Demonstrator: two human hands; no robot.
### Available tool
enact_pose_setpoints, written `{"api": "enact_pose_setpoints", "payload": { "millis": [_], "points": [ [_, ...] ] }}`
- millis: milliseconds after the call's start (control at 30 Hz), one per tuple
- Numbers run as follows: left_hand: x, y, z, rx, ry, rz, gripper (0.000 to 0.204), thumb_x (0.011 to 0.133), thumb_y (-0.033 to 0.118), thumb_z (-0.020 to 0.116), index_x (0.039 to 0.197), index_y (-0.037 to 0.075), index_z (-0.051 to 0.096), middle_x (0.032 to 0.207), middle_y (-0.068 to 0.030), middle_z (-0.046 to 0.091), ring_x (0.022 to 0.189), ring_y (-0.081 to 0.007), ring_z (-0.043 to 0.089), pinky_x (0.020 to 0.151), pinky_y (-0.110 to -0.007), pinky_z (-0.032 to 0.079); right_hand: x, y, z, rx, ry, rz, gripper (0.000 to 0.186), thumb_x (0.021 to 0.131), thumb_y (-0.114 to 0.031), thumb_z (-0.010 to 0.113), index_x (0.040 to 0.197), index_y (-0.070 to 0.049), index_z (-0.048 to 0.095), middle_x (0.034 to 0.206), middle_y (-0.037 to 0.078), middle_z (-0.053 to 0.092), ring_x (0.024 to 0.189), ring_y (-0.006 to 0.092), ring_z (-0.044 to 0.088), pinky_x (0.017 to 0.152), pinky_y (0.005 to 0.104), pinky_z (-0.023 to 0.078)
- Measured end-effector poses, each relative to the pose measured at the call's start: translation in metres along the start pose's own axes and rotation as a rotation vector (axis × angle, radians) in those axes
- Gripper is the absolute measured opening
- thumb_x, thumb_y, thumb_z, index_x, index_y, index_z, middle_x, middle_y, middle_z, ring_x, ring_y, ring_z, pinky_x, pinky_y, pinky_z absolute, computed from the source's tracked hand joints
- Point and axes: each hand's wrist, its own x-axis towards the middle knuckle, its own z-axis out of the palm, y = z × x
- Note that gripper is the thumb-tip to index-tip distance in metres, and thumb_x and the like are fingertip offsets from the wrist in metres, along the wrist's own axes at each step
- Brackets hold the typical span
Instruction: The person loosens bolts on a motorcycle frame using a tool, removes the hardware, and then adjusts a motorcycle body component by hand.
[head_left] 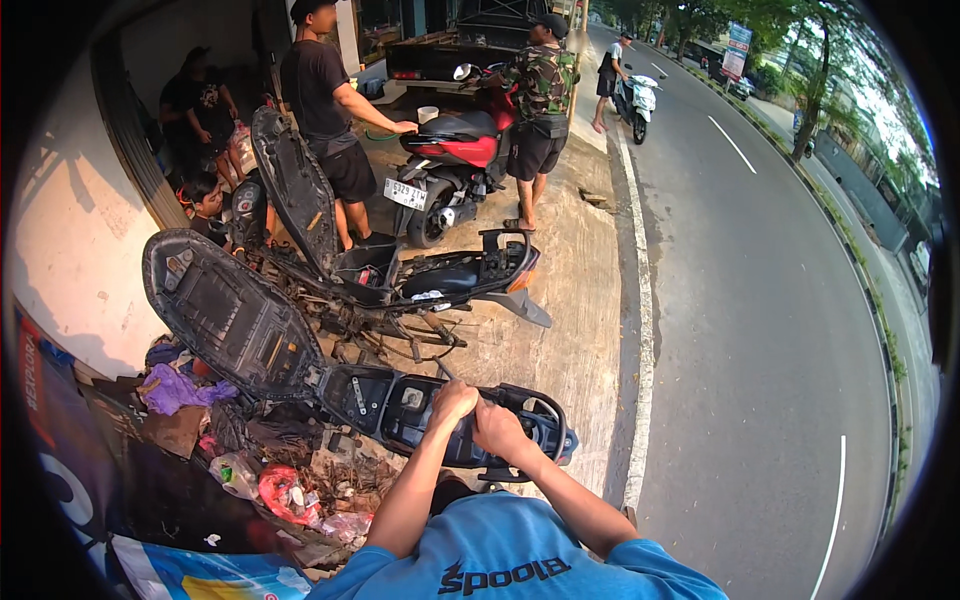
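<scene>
My left hand (455, 400) is closed around what looks like a thin metal rod (444, 370), above the rear section of a stripped scooter (405, 440). My right hand (497, 428) is just right of it, fingers curled; what it grips is hidden. The scooter's black grab rail (555, 420) curves round to the right of both hands. Its raised seat (225, 310), underside showing, leans to the left, hinged by the dark storage bay (355, 400).
Behind stand another stripped scooter (465, 280), a red scooter (450, 150) and people (315, 100), one crouching (205, 200). Rubbish bags (285, 490) and a purple cloth (175, 390) lie at left by a wall (70, 240). A road (750, 350) with a white scooter (640, 105) runs at right.
</scene>
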Motion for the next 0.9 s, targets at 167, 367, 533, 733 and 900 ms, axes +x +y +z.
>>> {"api": "enact_pose_setpoints", "payload": {
  "millis": [167,367,533,733,900],
  "points": [
    [-0.003,0.007,-0.017,0.089,-0.064,-0.012,0.030,0.083,0.019,0.053,0.084,-0.003,0.073,0.068,-0.0150,0.071,0.081,-0.0295,0.073,0.081,-0.040,0.056,0.026,0.021,-0.050,-0.007,-0.374,-0.054,0.039,0.088,-0.026,0.054,0.119,-0.006,0.067,0.108,0.025,0.068,0.102,0.0412,0.065,0.092,0.0495,0.051],
    [-0.025,0.032,-0.020,0.104,0.054,-0.185,0.027,0.084,0.025,0.063,0.095,0.004,0.076,0.100,-0.0174,0.074,0.099,-0.0334,0.071,0.081,-0.042,0.056,0.101,0.023,-0.064,0.064,-0.077,0.149,0.045,0.094,-0.039,0.053,0.123,-0.009,0.067,0.117,0.021,0.068,0.109,0.0384,0.064,0.096,0.0447,0.050],
    [-0.013,0.011,0.002,0.064,0.080,-0.110,0.031,0.084,0.020,0.061,0.103,-0.001,0.072,0.112,-0.0231,0.070,0.109,-0.0375,0.067,0.093,-0.044,0.053,0.179,0.051,0.033,0.273,-0.321,0.157,0.059,0.090,-0.053,0.057,0.110,0.001,0.070,0.101,0.022,0.073,0.094,0.0379,0.070,0.080,0.0423,0.055],
    [-0.033,0.019,-0.016,0.050,0.066,-0.012,0.032,0.084,0.018,0.058,0.105,-0.004,0.069,0.109,-0.0265,0.068,0.107,-0.0385,0.066,0.091,-0.044,0.054,0.190,0.029,0.032,0.969,-0.511,0.544,0.035,0.098,-0.039,0.053,0.090,-0.008,0.067,0.071,0.003,0.066,0.062,0.0175,0.063,0.055,0.0344,0.049],
    [-0.002,-0.003,0.011,0.050,0.213,0.123,0.036,0.088,0.019,0.052,0.108,-0.007,0.064,0.107,-0.0295,0.067,0.106,-0.0427,0.064,0.092,-0.049,0.052,0.221,0.092,0.073,1.390,-0.700,0.463,0.028,0.103,-0.034,0.045,0.089,-0.016,0.060,0.070,-0.003,0.060,0.056,0.0153,0.056,0.052,0.0335,0.046]
  ]
}}
